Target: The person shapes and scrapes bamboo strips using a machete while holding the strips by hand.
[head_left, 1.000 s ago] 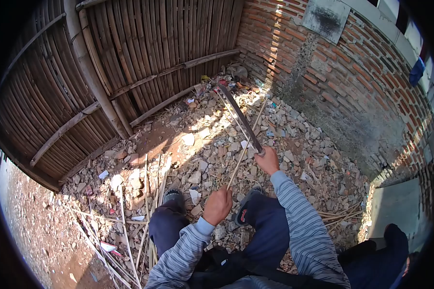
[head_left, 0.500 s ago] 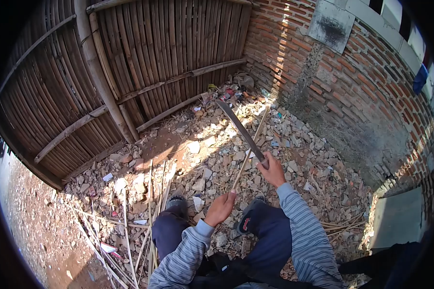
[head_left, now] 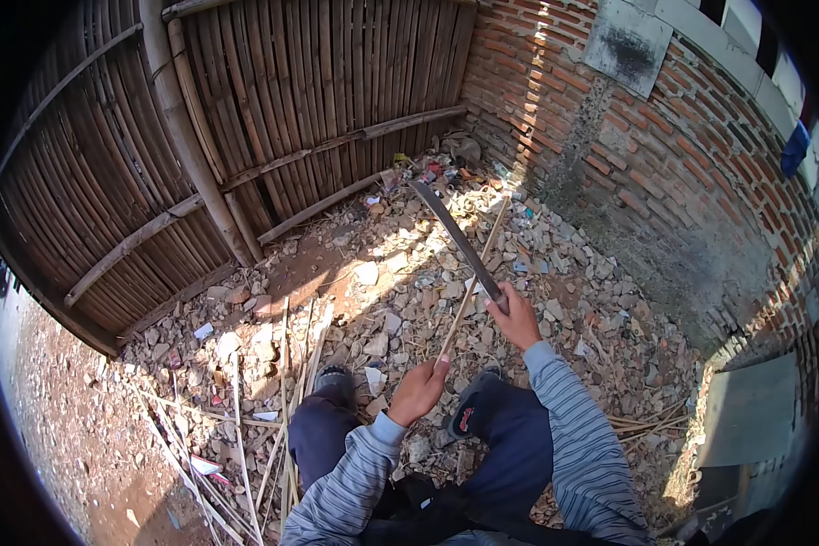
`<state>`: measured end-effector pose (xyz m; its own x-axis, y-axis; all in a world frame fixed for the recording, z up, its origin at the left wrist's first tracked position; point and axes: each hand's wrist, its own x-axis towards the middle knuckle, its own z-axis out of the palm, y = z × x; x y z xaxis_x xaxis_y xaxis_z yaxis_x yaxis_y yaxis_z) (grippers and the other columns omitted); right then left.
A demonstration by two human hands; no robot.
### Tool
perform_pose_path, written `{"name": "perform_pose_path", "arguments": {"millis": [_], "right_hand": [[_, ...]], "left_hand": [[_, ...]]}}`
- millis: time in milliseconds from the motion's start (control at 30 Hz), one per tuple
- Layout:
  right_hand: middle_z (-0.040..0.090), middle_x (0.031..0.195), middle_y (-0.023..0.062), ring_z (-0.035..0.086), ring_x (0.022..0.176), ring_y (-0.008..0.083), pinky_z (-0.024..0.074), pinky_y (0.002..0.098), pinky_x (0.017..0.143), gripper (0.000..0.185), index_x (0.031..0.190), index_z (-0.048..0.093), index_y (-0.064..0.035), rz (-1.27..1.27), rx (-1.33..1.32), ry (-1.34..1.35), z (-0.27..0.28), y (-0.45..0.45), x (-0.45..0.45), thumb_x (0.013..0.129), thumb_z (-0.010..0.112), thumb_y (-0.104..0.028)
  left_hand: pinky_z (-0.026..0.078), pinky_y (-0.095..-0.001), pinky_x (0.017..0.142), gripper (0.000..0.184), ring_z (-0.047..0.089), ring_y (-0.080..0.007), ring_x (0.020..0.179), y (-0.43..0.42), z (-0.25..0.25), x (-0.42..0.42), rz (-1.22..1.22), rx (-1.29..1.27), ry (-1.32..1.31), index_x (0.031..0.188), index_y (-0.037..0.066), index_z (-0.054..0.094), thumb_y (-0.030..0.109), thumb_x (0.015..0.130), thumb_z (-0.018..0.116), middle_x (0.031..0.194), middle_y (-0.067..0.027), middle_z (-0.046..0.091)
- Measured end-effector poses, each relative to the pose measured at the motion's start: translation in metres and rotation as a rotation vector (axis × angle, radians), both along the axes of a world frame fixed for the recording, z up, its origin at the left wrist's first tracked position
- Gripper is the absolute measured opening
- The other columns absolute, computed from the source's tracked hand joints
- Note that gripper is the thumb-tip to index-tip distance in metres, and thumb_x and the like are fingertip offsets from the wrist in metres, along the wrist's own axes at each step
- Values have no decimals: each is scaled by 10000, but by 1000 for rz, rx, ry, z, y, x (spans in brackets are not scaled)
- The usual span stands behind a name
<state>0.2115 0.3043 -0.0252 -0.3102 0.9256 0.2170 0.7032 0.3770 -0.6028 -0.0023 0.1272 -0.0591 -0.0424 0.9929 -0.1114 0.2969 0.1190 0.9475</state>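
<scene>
My right hand (head_left: 516, 318) is closed around the handle of a machete (head_left: 457, 237). Its long dark blade slants up and to the left, with the tip curving over the rubble. In my left hand (head_left: 418, 391) is the near end of a thin bamboo strip (head_left: 490, 244), pinched between thumb and fingers. The strip runs away from me, up and to the right, and the machete crosses it just beyond my right hand. Whether blade and strip touch at the crossing I cannot tell.
Rubble (head_left: 373, 273) covers the ground around my shoes (head_left: 337, 387). Bamboo strips (head_left: 237, 428) lie at left, and more strips (head_left: 651, 423) at right. A bamboo fence (head_left: 337, 73) stands ahead on the left, a brick wall (head_left: 673, 173) on the right. A grey panel (head_left: 749, 414) leans nearby.
Both hands keep their grips on the machete and the bamboo strip. The machete has shifted very slightly; otherwise the hands stay nearly in place. At lower right, a dark shape has moved out of view.
</scene>
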Motion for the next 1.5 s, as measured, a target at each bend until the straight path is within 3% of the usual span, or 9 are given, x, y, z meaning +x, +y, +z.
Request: {"name": "perform_pose_path", "arguments": {"millis": [600,800,967,1267,1367,1500], "right_hand": [[684,709,105,678,649,291,504,434,651,360,1165,598,-77,23,-15,21,-4,3,2,993,692,-379],[636,674,81,651,627,271,485,427,624,404,1303,552,-125,21,9,45,1,-1,2,1000,688,-354],[518,643,44,578,586,231,459,420,604,532,1497,474,-235,59,-6,34,12,-6,0,1012,681,-304],[493,641,42,535,587,216,442,409,598,547,1536,488,-251,92,5,22,16,-10,-3,1021,671,-272],[534,658,54,552,591,213,453,403,605,545,1529,498,-245,107,60,39,16,-10,-4,1013,674,-260],[556,668,64,557,581,229,466,411,608,539,1519,512,-245,144,89,47,16,-15,-4,1006,676,-256]], "left_hand": [[488,-510,758,684,651,-447,785,-2,6,0,-7,-45,5,942,-48,644,573,1091,402,798,-267,656],[484,-514,751,684,655,-442,787,-3,6,0,-14,-33,22,950,-46,647,575,1091,398,799,-262,660],[481,-517,746,684,653,-439,775,-2,6,0,-4,-17,47,955,-46,649,574,1092,393,789,-256,657],[476,-518,761,690,635,-455,792,0,-2,-3,2,-23,21,957,-66,628,565,1095,385,809,-292,637],[471,-503,744,687,614,-417,748,1,-11,-4,0,-17,-31,932,-56,623,563,1099,377,777,-263,624],[458,-441,707,658,562,-307,689,6,-16,-9,-26,-45,-145,890,-13,626,553,1108,368,709,-151,576]]}}
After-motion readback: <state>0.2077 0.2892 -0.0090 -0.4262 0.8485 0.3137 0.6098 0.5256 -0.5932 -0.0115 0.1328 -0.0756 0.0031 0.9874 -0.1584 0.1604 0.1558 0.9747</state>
